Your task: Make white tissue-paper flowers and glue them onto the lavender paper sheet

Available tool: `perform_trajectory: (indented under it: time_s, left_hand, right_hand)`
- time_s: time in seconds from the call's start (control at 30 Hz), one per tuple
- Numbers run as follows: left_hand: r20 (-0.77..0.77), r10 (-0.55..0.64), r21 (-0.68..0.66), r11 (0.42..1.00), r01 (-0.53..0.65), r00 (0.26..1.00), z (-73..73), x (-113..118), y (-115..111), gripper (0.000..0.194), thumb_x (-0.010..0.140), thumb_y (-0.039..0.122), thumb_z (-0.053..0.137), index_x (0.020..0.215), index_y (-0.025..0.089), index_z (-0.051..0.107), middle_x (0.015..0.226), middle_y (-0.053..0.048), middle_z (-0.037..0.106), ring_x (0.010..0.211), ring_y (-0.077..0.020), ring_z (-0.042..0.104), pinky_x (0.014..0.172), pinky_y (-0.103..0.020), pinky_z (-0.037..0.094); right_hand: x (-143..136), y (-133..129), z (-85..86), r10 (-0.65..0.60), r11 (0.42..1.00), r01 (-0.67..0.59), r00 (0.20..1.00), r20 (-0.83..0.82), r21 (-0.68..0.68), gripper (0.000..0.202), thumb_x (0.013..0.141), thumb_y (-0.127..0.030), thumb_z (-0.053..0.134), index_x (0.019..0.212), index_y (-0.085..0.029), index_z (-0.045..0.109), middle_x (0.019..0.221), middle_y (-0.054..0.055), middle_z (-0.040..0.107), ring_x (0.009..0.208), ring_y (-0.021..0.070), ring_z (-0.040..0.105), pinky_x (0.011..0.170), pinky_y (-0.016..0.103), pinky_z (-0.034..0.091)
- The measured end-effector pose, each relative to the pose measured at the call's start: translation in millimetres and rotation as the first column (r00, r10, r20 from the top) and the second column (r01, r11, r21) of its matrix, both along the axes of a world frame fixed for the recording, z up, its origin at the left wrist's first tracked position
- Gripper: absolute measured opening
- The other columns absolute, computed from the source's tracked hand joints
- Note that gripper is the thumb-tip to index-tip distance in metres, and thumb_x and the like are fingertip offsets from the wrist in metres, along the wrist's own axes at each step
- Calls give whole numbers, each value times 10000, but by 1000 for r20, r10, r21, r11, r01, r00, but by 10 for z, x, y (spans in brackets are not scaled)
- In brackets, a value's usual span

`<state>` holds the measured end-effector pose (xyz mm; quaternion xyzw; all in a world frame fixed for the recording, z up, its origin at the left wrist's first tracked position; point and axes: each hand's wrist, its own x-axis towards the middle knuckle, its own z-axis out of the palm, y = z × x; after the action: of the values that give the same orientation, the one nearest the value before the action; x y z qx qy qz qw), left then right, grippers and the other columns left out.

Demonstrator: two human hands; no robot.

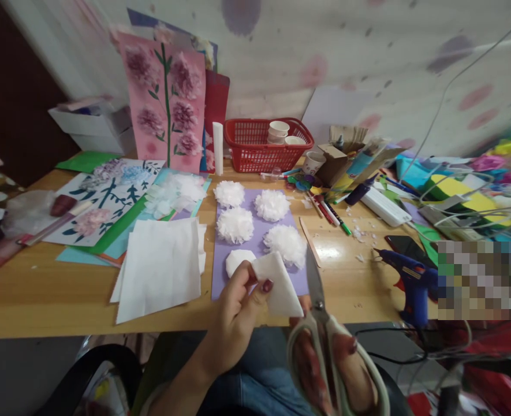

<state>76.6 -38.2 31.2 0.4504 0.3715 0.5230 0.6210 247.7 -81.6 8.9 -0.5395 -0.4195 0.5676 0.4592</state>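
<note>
My left hand (240, 312) pinches a folded piece of white tissue paper (279, 286) between thumb and fingers, above the table's front edge. In my right hand (353, 370) is a pair of scissors (318, 297) with cream handles, its blades pointing up and away, just right of the folded paper. Behind the hands lies a purple sheet (250, 202) with several white ruffled paper flowers (235, 225) on it. A flat white paper piece (238, 261) rests near its front, partly hidden by my left hand. Left of the sheet is a stack of white paper (160, 271).
A blue glue gun (411, 283) and a dark phone (405, 248) lie at the right. Markers (335, 214) and a wooden stick (310, 240) are nearer the middle. A red basket (268, 159) with paper cups stands behind. Flower pictures (166, 104) lean at the back left.
</note>
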Motion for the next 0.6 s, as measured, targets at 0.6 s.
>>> perform_trajectory:
  time_s: [0.6]
  left_hand:
    - [-52, 188, -92, 977, -192, 981, 45, -50, 37, 121, 812, 255, 763, 888, 197, 690, 840, -18, 778, 862, -169, 731, 784, -221, 565]
  right_hand:
    - [699, 351, 332, -299, 934, -114, 272, 915, 340, 406, 924, -496, 471, 969, -187, 731, 981, 160, 748, 893, 337, 702, 785, 474, 534]
